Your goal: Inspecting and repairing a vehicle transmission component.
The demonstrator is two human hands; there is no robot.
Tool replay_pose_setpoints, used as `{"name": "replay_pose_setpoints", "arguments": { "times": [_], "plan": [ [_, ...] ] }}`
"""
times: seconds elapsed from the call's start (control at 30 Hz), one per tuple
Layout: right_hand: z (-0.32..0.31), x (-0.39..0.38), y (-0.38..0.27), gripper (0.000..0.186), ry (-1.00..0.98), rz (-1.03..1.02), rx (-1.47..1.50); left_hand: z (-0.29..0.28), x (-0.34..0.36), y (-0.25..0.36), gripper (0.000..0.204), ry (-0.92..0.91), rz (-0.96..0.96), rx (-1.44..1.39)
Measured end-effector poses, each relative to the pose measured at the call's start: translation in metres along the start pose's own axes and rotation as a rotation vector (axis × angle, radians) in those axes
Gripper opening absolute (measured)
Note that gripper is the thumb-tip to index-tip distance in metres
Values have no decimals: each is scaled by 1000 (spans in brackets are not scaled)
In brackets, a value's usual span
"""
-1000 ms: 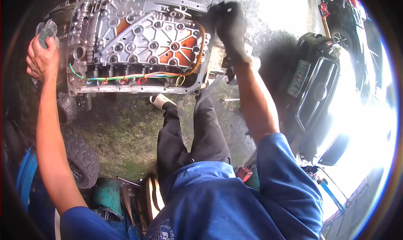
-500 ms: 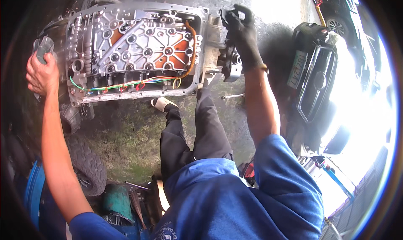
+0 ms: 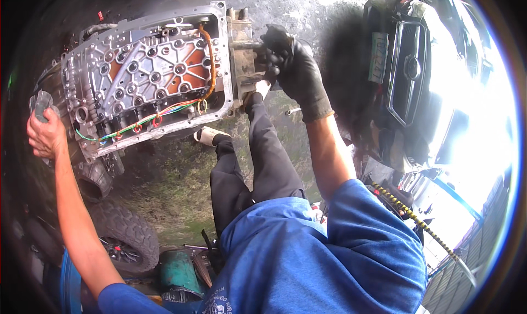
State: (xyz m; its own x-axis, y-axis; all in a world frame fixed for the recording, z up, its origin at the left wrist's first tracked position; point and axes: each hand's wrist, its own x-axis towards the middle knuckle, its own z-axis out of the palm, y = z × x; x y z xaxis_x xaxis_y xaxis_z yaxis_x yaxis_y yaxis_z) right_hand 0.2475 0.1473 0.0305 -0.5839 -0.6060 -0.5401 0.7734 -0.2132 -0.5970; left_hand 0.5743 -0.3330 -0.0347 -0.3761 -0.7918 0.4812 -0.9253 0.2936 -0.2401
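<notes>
An automatic transmission (image 3: 143,78) lies with its valve body (image 3: 156,75) facing up, a coloured wire bundle (image 3: 164,112) along its near side. My left hand (image 3: 46,132), bare, is closed around a grey metal lug (image 3: 41,102) at the left end of the case. At the other end, my right hand (image 3: 304,75) wears a black glove. Its curled fingers are closed at the dark end flange, just beyond the tail housing (image 3: 244,61); the glove covers most of that flange.
My feet stand close to the transmission's near side, one shoe (image 3: 211,135) below its edge. A parked car (image 3: 409,78) is at the right. Nearer lie a knobbly tyre (image 3: 123,237), a green container (image 3: 178,273) and a yellow-black striped bar (image 3: 406,209).
My right hand has come down and left onto the transmission's right end. The whole view has shifted and tilted, and the transmission appears farther left. My left hand keeps its hold.
</notes>
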Motion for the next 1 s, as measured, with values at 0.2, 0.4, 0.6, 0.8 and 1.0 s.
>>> {"name": "replay_pose_setpoints", "arguments": {
  "times": [0.2, 0.4, 0.6, 0.8, 1.0],
  "plan": [
    [25, -16, 6, 40, 108, -90, -108, -3, 0, 1, 46, -17, -15, 43],
    [4, 11, -1, 46, 20, -182, -1141, -8, -3, 3, 46, -7, -24, 36],
    [23, 29, 1, 26, 24, -330, -1461, -10, -2, 2, 46, -17, -41, 47],
    [40, 26, 11, 21, -77, -334, -1307, -7, -1, 3, 46, 10, -9, 52],
    [42, 26, 22, 22, -30, -182, -1462, -34, -6, 15, 49, -12, -33, 58]
  ]
}}
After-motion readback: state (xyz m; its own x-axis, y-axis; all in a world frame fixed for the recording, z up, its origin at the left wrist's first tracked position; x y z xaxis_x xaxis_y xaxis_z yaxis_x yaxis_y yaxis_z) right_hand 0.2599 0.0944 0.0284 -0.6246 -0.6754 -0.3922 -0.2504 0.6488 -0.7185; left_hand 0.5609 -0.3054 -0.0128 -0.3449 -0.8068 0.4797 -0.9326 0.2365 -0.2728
